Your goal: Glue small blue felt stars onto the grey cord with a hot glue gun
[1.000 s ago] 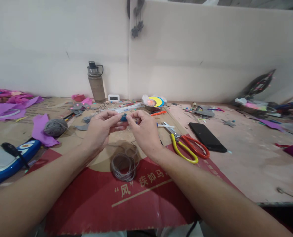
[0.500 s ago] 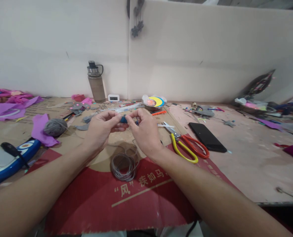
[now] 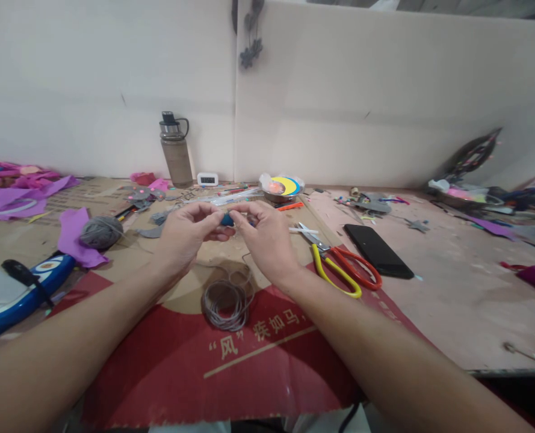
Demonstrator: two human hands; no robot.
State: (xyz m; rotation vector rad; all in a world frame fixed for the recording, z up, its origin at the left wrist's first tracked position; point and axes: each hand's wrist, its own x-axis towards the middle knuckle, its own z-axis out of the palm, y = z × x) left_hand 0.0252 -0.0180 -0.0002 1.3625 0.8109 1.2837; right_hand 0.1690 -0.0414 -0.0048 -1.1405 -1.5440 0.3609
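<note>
Blue piece point(image 3: 226, 219), small, mostly hidden by fingers, lies beyond grey cord coil point(image 3: 225, 323). Left hand point(image 3: 187, 231) and right hand point(image 3: 265, 237) close together, fingertips of both pinching it. Coil rests on red-printed cardboard point(image 3: 168, 373). Right of coil: scissors point(image 3: 324, 248) with yellow and red handles, then black phone point(image 3: 378, 249). Left of coil and farther back: grey yarn ball point(image 3: 101, 233) beside purple sheet point(image 3: 72, 231). Well beyond coil: upright bottle point(image 3: 177, 159).
</note>
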